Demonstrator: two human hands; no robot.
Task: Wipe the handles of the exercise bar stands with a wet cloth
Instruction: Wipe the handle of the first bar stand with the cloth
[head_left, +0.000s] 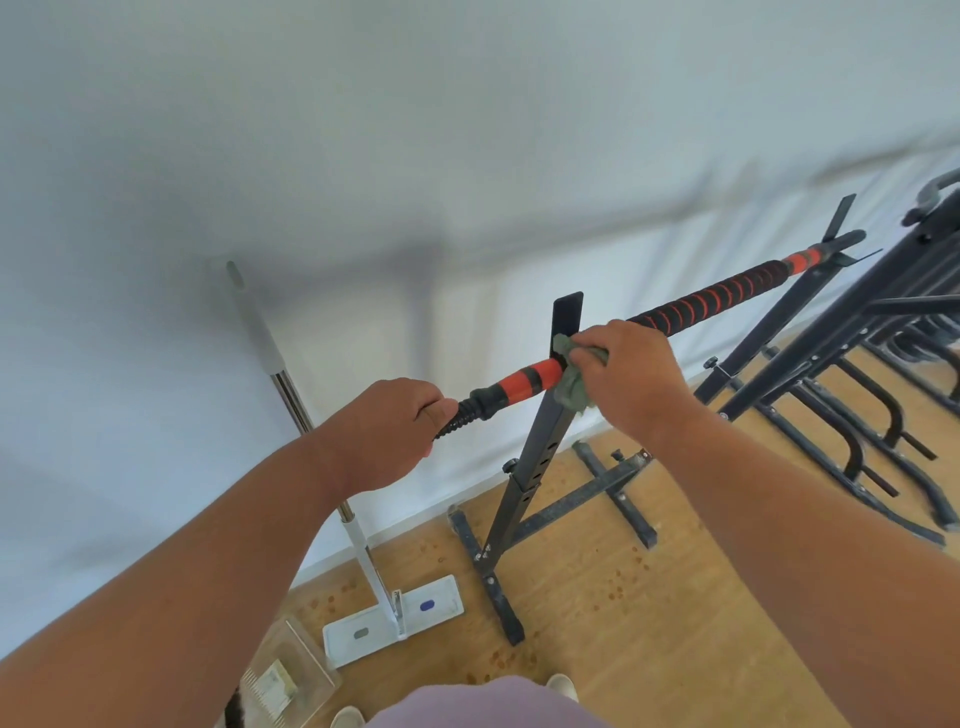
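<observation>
A black and orange exercise bar (711, 299) lies across two black stands, the near stand (540, 457) in the middle and the far stand (810, 291) at the right. My left hand (384, 431) grips the bar's threaded black end. My right hand (628, 379) holds a grey-green cloth (571, 387) wrapped against the bar where it meets the near stand's upright cradle. The cloth hides that part of the bar.
A flat mop (363, 566) leans against the white wall at the left, its head on the wooden floor. More black exercise frames (883, 332) crowd the right side. A clear plastic box (285, 675) sits on the floor at the lower left.
</observation>
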